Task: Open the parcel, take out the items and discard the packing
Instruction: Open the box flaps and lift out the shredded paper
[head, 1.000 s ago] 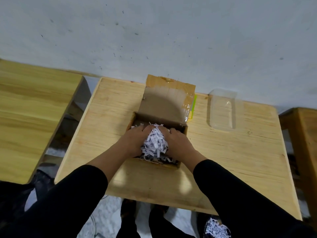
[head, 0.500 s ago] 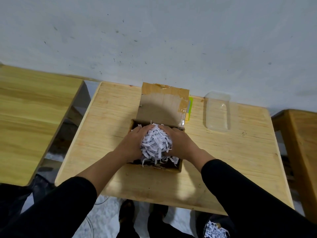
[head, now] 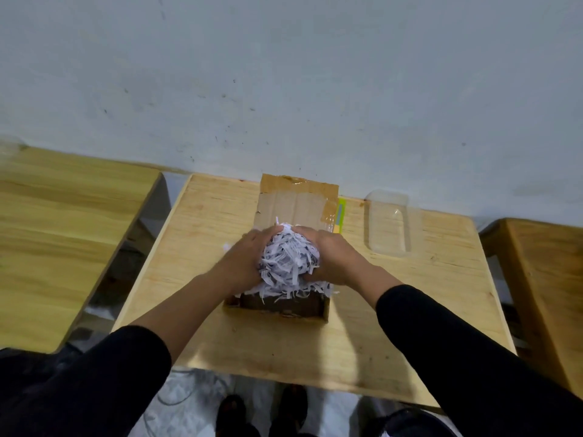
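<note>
Two hands are cupping one wad of shredded paper (head: 288, 258) between them, and that pairing is probably because the loose strips would spill from a one-handed grab. Going big to small: the table (head: 202, 247) is sitting under everything, with bare wood spreading left of the left fingers and toward the near edge below both wrists, so open room for moving is lying mostly to the left and toward the body. Right of the right fingers a clear plastic tray (head: 389, 228) is lying flat, near but apart from the box, so a swing that way is tighter. The cardboard box (head: 277, 305) is standing directly below the fingers, its flap (head: 296, 200) folded back beyond the fingertips, likely to keep the mouth open. A yellow-green card (head: 340, 214) is peeking out just beside the flap's right edge; what it is, cannot tell.

The left hand (head: 244, 260) is pressing the wad from its left side, fingers curled together around it. The right hand (head: 331, 255) is mirroring it on the right, fingers closed on the paper, fingertips nearly meeting at the top. Loose strips are trailing below the palms over the box's near rim, so some packing is remaining inside. Items under the paper are hidden. Judging by this, the packing-removal step is underway, items not yet out. Risk: trailing strips scattering on the table when the wad clears the rim
</note>
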The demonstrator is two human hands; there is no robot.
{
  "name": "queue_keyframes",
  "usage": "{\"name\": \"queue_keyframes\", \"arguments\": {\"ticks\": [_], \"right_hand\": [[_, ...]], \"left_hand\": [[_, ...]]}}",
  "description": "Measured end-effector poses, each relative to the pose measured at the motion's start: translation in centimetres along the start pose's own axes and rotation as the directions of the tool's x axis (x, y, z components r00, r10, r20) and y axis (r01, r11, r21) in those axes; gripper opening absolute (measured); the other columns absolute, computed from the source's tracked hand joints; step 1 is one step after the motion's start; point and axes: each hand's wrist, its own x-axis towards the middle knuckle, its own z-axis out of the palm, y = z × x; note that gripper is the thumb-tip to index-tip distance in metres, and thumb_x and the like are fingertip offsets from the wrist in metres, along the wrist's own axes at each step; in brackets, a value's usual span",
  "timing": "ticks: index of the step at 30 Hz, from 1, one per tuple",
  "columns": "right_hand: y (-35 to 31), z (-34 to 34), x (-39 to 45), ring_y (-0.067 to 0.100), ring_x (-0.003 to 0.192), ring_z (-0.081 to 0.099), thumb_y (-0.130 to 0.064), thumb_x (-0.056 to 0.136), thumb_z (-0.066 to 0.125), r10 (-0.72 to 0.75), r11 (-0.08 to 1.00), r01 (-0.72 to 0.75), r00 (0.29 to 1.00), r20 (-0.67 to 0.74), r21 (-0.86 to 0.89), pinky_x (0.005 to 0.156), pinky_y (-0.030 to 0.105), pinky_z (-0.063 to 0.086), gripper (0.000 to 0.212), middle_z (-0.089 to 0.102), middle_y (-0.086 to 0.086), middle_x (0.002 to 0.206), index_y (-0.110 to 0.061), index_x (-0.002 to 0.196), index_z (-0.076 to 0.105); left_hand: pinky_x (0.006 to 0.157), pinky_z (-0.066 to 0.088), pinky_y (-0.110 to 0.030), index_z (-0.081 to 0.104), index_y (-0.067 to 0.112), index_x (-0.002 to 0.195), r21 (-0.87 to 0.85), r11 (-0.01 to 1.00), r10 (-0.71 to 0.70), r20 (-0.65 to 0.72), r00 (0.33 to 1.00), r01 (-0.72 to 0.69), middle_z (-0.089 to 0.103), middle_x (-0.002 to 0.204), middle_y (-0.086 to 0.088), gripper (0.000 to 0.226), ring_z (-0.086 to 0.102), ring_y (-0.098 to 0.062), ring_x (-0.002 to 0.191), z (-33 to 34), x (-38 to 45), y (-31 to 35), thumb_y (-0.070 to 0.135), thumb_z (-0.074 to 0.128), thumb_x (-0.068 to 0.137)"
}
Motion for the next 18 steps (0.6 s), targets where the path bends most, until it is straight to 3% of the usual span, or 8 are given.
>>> {"name": "queue_keyframes", "arguments": {"ticks": [3, 8, 11, 14, 18], "right_hand": [[-1.0, -1.8, -0.7, 0.027, 0.112, 0.055, -0.031, 0.057, 0.084, 0.003, 1.0, -0.003, 0.999, -0.049, 0.008, 0.094, 0.04, 0.047, 0.099, 0.058, 0.008, 0.126, -0.033, 0.14, 0.03], [-2.9, -5.3, -3.7, 0.025, 0.124, 0.049, -0.023, 0.063, 0.084, 0.019, 0.999, -0.014, 0.99, -0.139, 0.036, 0.104, 0.034, 0.04, 0.096, 0.05, 0.007, 0.14, -0.024, 0.143, 0.03], [-3.4, -7.4, -5.6, 0.026, 0.119, 0.052, -0.023, 0.063, 0.083, 0.041, 0.999, -0.042, 0.978, -0.206, -0.002, 0.098, 0.031, 0.041, 0.094, 0.055, 0.007, 0.134, -0.024, 0.142, 0.032], [-2.6, -8.9, -7.6, 0.027, 0.114, 0.056, -0.028, 0.059, 0.084, 0.089, 0.994, -0.101, 0.96, -0.265, -0.031, 0.094, 0.034, 0.045, 0.096, 0.06, 0.006, 0.128, -0.027, 0.141, 0.034], [-0.2, -10.5, -11.1, 0.024, 0.113, 0.056, -0.028, 0.058, 0.084, 0.131, 0.988, -0.149, 0.943, -0.306, -0.036, 0.086, 0.025, 0.042, 0.093, 0.061, 0.001, 0.127, -0.027, 0.138, 0.038]], "left_hand": [[0.1, 0.042, -0.032, 0.036, 0.021, 0.139, -0.03, 0.998, 0.055, 0.006, 0.998, -0.055, 0.055, 0.13, -0.003, 0.074, 0.049, -0.02, 0.118, -1.4, 0.7, 0.8, 0.034, 0.07, 0.075], [0.096, 0.037, -0.029, 0.023, 0.038, 0.141, 0.02, 0.997, 0.077, 0.021, 0.997, -0.078, 0.044, 0.137, -0.002, 0.084, 0.042, -0.021, 0.123, -3.7, 1.5, 2.0, 0.026, 0.072, 0.074], [0.099, 0.038, -0.031, 0.016, 0.043, 0.141, 0.058, 0.989, 0.135, 0.041, 0.99, -0.137, 0.039, 0.142, -0.004, 0.094, 0.039, -0.023, 0.128, -4.6, 2.6, 3.6, 0.018, 0.074, 0.071], [0.102, 0.037, -0.033, 0.02, 0.038, 0.142, 0.061, 0.972, 0.225, 0.046, 0.973, -0.228, 0.044, 0.137, -0.007, 0.091, 0.04, -0.024, 0.127, -4.7, 3.8, 6.3, 0.031, 0.075, 0.071], [0.096, 0.032, -0.026, 0.021, 0.034, 0.143, 0.029, 0.959, 0.282, 0.048, 0.958, -0.284, 0.045, 0.133, -0.009, 0.089, 0.04, -0.024, 0.126, -3.1, 4.7, 10.6, 0.027, 0.075, 0.073]]}}
